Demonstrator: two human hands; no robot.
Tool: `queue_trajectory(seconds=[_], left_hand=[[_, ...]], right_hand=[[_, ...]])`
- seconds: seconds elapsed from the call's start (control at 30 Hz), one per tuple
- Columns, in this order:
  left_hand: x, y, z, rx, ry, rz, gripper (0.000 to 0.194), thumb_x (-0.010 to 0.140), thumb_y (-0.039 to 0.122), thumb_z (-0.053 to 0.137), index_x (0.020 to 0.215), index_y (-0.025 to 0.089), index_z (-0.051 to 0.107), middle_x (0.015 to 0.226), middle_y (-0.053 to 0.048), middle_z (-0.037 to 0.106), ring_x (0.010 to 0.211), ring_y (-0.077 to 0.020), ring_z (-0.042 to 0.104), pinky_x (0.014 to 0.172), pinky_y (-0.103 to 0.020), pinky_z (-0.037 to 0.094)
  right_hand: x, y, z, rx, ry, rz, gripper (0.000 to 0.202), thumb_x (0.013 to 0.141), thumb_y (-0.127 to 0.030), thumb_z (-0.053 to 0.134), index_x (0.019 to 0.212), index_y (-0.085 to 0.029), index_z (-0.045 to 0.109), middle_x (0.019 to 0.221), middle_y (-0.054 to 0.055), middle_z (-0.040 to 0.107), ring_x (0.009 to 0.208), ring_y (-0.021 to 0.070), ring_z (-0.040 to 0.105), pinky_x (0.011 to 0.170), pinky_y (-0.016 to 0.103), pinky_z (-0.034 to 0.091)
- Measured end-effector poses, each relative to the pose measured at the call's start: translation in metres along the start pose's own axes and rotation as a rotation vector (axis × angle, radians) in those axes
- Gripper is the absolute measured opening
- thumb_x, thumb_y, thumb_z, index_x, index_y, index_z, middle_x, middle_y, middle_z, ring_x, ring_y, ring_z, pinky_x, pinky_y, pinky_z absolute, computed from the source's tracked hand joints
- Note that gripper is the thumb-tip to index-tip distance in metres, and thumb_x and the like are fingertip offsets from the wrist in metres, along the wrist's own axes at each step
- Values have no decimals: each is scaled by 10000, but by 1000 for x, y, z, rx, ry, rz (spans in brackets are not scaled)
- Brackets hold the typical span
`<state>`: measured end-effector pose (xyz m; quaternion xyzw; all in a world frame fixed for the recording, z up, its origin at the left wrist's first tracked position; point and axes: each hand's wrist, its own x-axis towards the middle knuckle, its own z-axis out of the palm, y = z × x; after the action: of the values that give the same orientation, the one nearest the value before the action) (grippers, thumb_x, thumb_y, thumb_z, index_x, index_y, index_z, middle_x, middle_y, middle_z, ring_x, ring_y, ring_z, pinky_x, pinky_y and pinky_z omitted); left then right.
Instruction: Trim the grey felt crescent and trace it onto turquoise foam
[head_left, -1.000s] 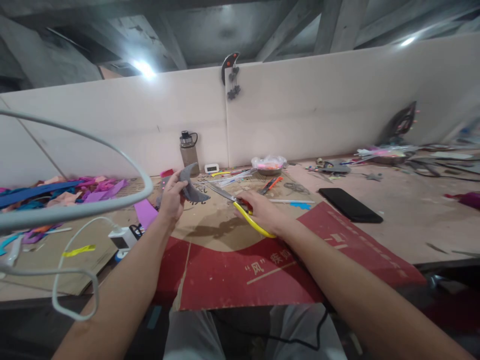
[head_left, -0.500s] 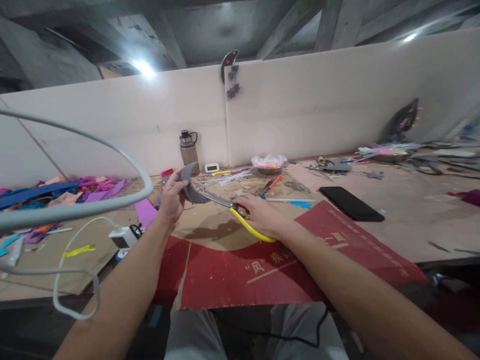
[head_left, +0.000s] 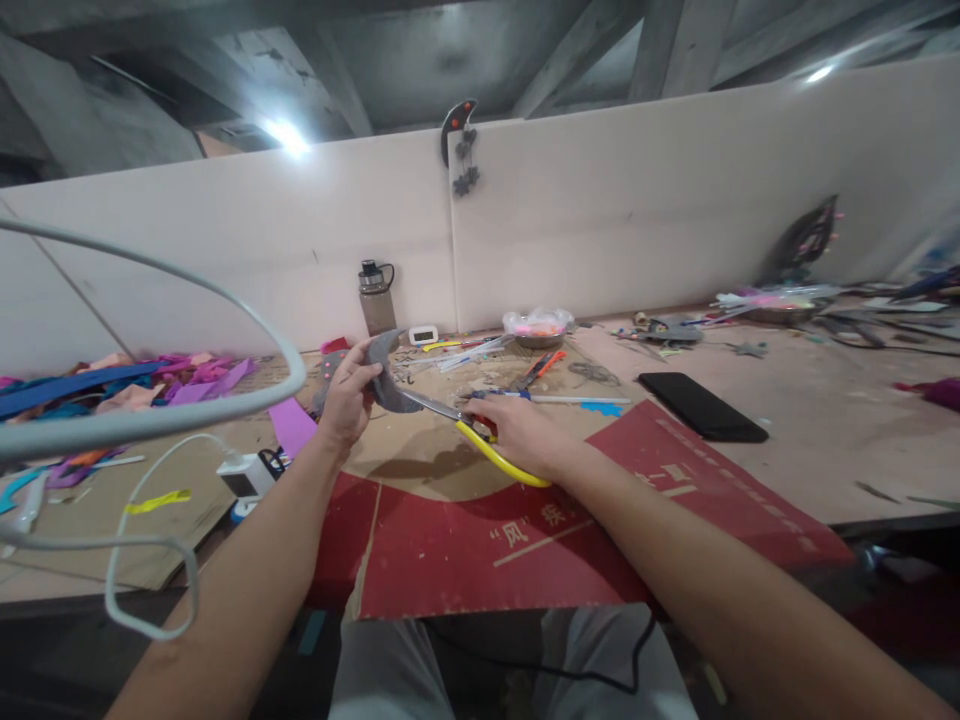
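Observation:
A curved piece of grey felt (head_left: 388, 376) is pinched between the thumb and fingers of my left hand (head_left: 351, 396). My right hand (head_left: 517, 430) is wrapped round yellow-handled scissors (head_left: 491, 455), whose metal blades point left, their tips at the lower right edge of the felt. Both hands are above a brown and red cardboard sheet (head_left: 450, 560). Behind my right hand lies a tool with orange handles (head_left: 546, 368).
A black phone (head_left: 701, 406) lies on the right. At the back stand a bottle (head_left: 376, 300), a small white clock (head_left: 423, 336) and a bowl (head_left: 538, 338). Colourful scraps (head_left: 135, 385) are heaped left. A pale cable (head_left: 225, 408) loops across the left foreground.
The grey felt has turned in my left hand and shows more of its flat face. My right hand and the scissors have shifted slightly left.

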<state>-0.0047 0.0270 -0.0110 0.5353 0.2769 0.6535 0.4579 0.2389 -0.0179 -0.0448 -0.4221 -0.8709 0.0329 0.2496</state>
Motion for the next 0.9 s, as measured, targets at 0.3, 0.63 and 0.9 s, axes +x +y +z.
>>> queue_trajectory(seconds=[0.3,0.63,0.9], left_hand=[[1,-3,-2,-10,-20,1,399,671,138,649,1069,163,642,914,-38,692,663,-111,601,568,-196,474],[-1,-2,2,56,0,-107,365,657,171,680,1019,154,635,759,2,664,509,-79,549,409,-174,412],[1,-6,-4,134,-55,-152,428,660,184,707,1077,133,625,780,-22,675,493,-95,572,354,-179,402]], right_hand=[[0,-1,0,-1,35,28,240,875,-273,539,1076,-208,653,942,72,697,797,187,599,695,264,382],[1,3,0,-41,142,94,293,865,-270,547,1143,-216,619,1030,104,598,881,206,575,751,286,418],[-1,3,-1,-222,170,62,243,898,-314,503,1093,-206,600,1014,103,508,834,192,522,700,281,388]])
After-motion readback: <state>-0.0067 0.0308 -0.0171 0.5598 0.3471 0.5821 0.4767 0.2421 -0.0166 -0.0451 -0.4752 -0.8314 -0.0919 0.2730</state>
